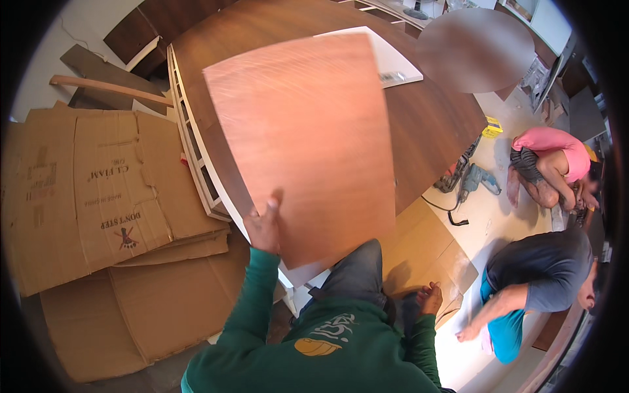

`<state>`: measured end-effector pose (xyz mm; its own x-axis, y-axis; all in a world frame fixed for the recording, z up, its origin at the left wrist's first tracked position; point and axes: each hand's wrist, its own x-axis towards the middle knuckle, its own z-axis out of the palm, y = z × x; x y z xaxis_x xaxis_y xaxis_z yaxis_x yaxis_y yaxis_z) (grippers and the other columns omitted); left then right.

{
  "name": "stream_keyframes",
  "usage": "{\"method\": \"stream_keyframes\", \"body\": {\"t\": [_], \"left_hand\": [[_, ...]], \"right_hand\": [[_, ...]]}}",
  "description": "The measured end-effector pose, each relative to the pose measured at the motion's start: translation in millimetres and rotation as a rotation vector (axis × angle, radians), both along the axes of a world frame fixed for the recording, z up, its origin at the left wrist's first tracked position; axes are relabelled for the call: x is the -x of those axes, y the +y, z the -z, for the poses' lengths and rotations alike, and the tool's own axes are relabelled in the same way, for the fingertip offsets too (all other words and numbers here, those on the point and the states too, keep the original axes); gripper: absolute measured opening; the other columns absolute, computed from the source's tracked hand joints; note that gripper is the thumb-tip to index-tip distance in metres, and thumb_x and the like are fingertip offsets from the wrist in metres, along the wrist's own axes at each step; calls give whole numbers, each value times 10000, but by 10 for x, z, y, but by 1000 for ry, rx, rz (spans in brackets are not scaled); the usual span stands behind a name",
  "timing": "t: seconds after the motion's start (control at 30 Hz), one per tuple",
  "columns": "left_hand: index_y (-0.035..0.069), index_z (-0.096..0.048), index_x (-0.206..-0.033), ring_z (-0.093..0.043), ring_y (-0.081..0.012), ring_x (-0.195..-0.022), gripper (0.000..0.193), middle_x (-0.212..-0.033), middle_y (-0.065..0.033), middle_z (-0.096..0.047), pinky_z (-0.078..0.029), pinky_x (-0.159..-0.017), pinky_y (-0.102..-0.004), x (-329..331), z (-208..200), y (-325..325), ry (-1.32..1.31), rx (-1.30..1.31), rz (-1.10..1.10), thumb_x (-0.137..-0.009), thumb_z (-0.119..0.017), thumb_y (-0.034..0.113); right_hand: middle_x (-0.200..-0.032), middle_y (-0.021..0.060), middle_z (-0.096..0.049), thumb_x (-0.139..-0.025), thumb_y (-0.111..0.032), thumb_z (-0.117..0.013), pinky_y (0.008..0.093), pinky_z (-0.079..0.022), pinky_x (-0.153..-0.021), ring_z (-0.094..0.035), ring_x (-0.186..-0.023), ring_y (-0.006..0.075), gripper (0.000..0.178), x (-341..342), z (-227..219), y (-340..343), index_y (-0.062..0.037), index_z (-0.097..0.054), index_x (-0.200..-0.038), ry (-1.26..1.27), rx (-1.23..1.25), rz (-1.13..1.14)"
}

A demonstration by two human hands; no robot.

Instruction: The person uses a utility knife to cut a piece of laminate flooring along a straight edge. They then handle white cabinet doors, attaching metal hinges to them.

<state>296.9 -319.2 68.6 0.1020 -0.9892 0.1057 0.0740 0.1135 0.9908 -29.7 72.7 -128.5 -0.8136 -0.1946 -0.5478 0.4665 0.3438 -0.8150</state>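
Observation:
My left hand (264,226) grips the near left edge of a thin reddish-brown plywood sheet (311,141), thumb on the top face. The sheet is tilted and slightly blurred, held over a large dark brown wooden tabletop (436,134). A white board (396,65) shows partly from behind the sheet's far right corner, lying on the tabletop. Down by my right side, away from the sheet, my right hand (430,299) has its fingers curled in; whether anything small is in them cannot be made out.
Flattened cardboard (98,190) is stacked at the left, beside wooden strips (111,90). On the floor to the right lie a teal power drill (477,181) and a yellow box (493,127). Two people crouch there, one in a pink top (557,147), one in a dark shirt (540,268).

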Motion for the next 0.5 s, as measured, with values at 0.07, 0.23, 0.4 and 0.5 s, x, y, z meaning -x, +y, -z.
{"method": "stream_keyframes", "body": {"t": [0.07, 0.23, 0.4, 0.5], "left_hand": [[-95, -738, -1247, -621, -209, -1216, 624, -1351, -166, -687, -487, -1094, -386, 57, 86, -416, -29, -37, -145, -1000, -797, 474], [-168, -614, -1396, -595, -266, -1339, 900, -1437, -243, -630, -459, -1162, -423, 195, -91, -1427, 44, -122, -242, -989, -740, 625], [-226, -451, -1487, -619, -275, -1315, 1153, -1485, -264, -585, -506, -1129, -435, -76, 138, -2523, 122, -215, -261, -929, -720, 747], [-169, -361, -1577, -621, -350, -1345, 1202, -1532, -260, -560, -521, -1148, -470, -21, 6, -2684, 168, -284, -208, -925, -661, 796]], "right_hand": [[-1017, 117, -696, -1102, -625, -488, 331, -548, -682, -654, -763, 204, 693, 2, 135, 56, 0, -648, -1353, 91, -64, -38], [-979, 98, -673, -1125, -534, -499, 328, -564, -637, -649, -732, 182, 533, 62, 423, 387, -36, -656, -1230, 88, -137, -33], [-920, 73, -625, -1131, -521, -490, 311, -553, -573, -628, -668, 174, 499, 118, 598, 404, -53, -648, -1206, 79, -149, -9], [-912, 71, -617, -1133, -511, -490, 313, -549, -552, -619, -641, 170, 485, 93, 587, 386, -55, -638, -1200, 62, -169, -1]]}}
